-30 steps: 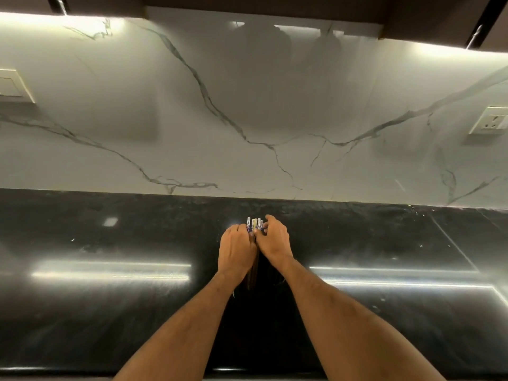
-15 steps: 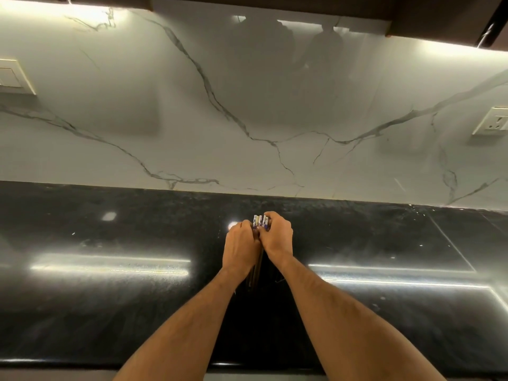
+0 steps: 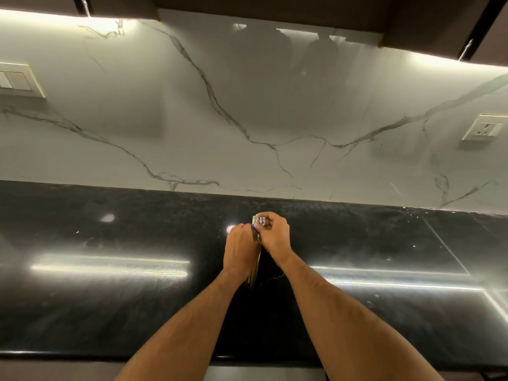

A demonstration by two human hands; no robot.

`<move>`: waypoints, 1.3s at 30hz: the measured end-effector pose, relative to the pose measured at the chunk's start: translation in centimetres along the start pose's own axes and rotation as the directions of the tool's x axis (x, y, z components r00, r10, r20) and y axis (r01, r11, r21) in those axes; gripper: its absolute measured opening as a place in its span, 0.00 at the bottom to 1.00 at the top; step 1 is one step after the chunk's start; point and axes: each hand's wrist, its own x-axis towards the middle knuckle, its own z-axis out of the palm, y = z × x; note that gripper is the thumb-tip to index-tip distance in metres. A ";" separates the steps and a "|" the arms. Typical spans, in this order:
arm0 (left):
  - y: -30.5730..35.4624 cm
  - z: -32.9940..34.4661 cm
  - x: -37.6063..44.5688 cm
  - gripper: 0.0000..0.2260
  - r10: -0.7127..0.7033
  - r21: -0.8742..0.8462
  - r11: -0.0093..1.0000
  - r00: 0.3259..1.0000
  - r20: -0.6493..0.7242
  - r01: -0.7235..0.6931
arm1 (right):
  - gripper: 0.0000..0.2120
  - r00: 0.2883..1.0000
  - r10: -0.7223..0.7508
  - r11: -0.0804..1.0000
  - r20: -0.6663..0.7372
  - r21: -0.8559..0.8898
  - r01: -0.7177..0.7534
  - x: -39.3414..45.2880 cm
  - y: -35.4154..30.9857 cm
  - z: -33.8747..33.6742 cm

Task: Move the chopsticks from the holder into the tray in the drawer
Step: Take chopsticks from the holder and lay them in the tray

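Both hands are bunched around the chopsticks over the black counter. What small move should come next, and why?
Probably square up the bundle, then bring it toward the body. The left hand and right hand both grip the bundle of slim chopsticks with patterned white ends above the glossy black stone counter. No holder or drawer tray is in view, so the tray must lie elsewhere.

Black countertop (image 3: 110, 312), marble backsplash (image 3: 165, 119), wall socket (image 3: 485, 127)

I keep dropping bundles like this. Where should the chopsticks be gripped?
Probably mid-shaft, closing in from both sides as here: the left hand wraps the shafts, the right hand pinches near the patterned tops. The chopsticks stand bunched, tips down on the counter.
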 end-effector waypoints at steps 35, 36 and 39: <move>1.6 -4.1 -1.8 0.07 -0.143 -0.721 0.599 0.933 0.331 0.348 | 0.17 0.965 -0.246 0.957 -0.090 0.133 0.257 -3.2 -6.5 -5.5; 2.1 -4.9 -1.3 0.07 -0.123 -0.744 0.570 0.932 0.341 0.348 | 0.17 0.961 -0.262 0.952 -0.091 0.138 0.272 -3.2 -7.5 -6.3; 3.7 -7.4 -0.2 0.06 -0.071 -0.775 0.525 0.925 0.372 0.352 | 0.17 0.956 -0.278 0.940 -0.095 0.178 0.291 -3.4 -10.0 -8.6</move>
